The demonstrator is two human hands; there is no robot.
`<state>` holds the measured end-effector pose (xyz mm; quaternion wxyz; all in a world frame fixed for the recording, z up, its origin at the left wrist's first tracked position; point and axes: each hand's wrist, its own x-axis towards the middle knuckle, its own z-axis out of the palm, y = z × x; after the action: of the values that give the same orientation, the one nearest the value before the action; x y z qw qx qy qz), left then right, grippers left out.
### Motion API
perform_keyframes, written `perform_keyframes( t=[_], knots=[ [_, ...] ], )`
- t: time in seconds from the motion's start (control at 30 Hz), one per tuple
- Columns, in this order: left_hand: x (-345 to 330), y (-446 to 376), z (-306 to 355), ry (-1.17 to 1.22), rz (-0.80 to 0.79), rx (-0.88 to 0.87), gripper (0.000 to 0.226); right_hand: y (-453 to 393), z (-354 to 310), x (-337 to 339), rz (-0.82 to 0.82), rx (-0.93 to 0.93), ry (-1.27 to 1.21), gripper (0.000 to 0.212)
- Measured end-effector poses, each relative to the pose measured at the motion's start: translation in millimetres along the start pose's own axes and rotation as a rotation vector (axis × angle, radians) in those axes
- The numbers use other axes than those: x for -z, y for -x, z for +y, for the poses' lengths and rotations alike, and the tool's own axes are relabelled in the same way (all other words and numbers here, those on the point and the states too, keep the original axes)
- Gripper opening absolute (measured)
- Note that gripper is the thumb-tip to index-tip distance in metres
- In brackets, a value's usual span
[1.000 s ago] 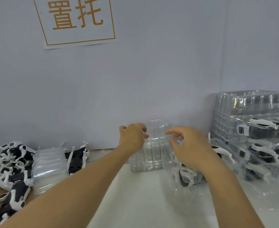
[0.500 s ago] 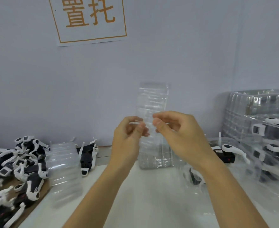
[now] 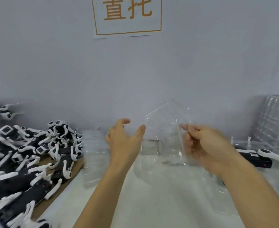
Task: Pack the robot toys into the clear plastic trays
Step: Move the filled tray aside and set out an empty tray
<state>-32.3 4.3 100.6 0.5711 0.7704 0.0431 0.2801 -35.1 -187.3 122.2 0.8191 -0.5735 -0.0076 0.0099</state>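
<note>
My right hand [image 3: 206, 145] pinches a clear plastic tray [image 3: 166, 129] by its edge, held tilted in the air above the white table [image 3: 160, 203]. My left hand [image 3: 124, 140] hangs beside it, fingers spread, gripping nothing. Robot toys [image 3: 28, 153] lie heaped at my left; one more toy [image 3: 257, 157] lies at my right.
</note>
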Motion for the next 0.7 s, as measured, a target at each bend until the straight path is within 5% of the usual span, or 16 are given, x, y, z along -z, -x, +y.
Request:
perform_keyframes(
  t=[0.1,0.2,0.37,0.5,0.6,0.7],
  knots=[
    [12,-4,-4,0.447,-0.327,0.353,0.065,5,2,-3,-0.087,-0.098,0.03,0.026],
    [13,-5,-12,0.751,-0.591,0.428,0.06,5,5,-6,-0.04,-0.062,0.264,0.029],
    [1,-12,-36,0.487,-0.288,0.454,0.036,-4,8,3,0.08,0.069,0.586,0.029],
    [-12,-2,-53,0.276,-0.15,0.516,0.052,1,20,0,-0.121,0.201,0.973,0.02],
    [-17,2,-64,0.042,-0.172,0.605,0.078,4,35,-9,-0.291,0.209,1.25,0.033],
    [-17,-1,-77,-0.24,-0.188,0.472,0.058,9,45,-14,-0.49,0.011,1.432,0.046]
  ],
)
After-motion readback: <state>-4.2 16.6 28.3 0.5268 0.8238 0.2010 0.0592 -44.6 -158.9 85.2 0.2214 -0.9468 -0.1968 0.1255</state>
